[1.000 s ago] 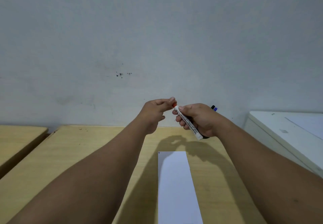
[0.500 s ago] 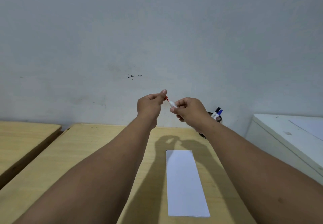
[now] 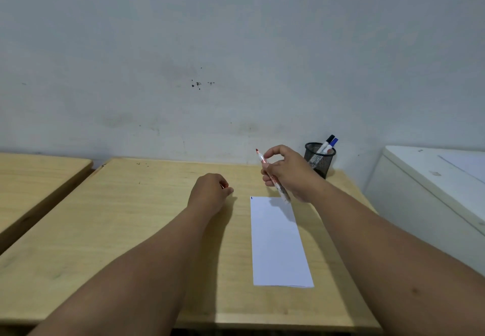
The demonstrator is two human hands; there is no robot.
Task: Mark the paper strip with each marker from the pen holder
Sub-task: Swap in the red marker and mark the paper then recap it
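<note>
Above the far end of the paper strip on the desk, the right hand grips an uncapped red marker mid-barrel, a light, rigid tool. The left hand closes over what appears to be its cap.

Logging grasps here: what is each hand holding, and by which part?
Right hand holds the uncapped red marker around its barrel, tip up. Left hand is closed on something small and red, probably the cap.
</note>
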